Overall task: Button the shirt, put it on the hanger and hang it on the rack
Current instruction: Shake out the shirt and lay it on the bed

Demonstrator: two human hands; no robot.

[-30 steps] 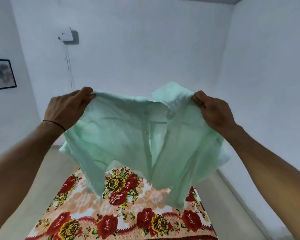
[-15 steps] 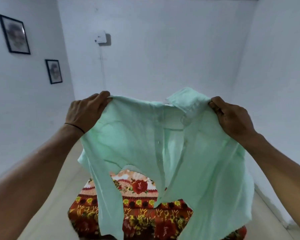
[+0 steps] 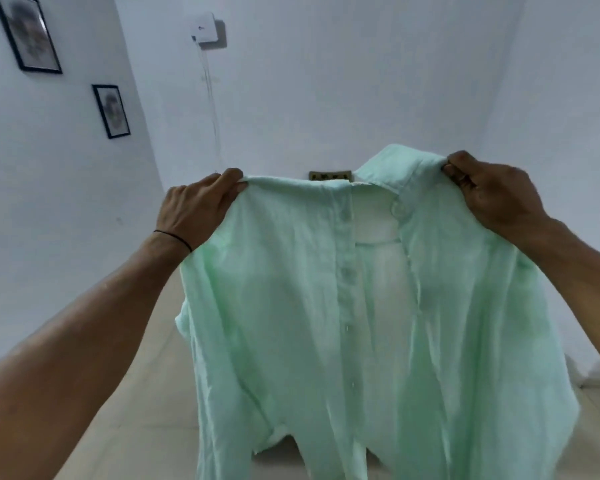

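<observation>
White walls (image 3: 361,81) meet in a corner at the far left, and a pale tiled floor (image 3: 146,393) runs below them. On the left wall hang two dark-framed pictures, a larger frame (image 3: 26,32) at the top left and a smaller frame (image 3: 111,110) lower and further in. A small white box (image 3: 205,29) sits high on the far wall with a thin cable dropping from it, and a dark switch plate (image 3: 329,175) shows just above the shirt's top edge.

The light green shirt (image 3: 274,306) hangs in the air in the middle of the view, held up by both shoulders, well above the floor. The left hand (image 3: 196,206) grips the left shoulder seam: its fingers (image 3: 229,176) are curled tight over the cloth's top edge, back of the hand towards the camera. A thin dark band (image 3: 174,239) circles that wrist. The right hand (image 3: 492,192) does the same on the right side, its fingers (image 3: 458,174) bunched on the fabric just beside the collar (image 3: 392,168). Both forearms reach forward and up from the near corners, held apart so the cloth is stretched between them.

The button strip (image 3: 345,271) runs down the centre with small buttons along it. The front edges hang apart below the collar, and the shirt's tail falls past the bottom of the view.
</observation>
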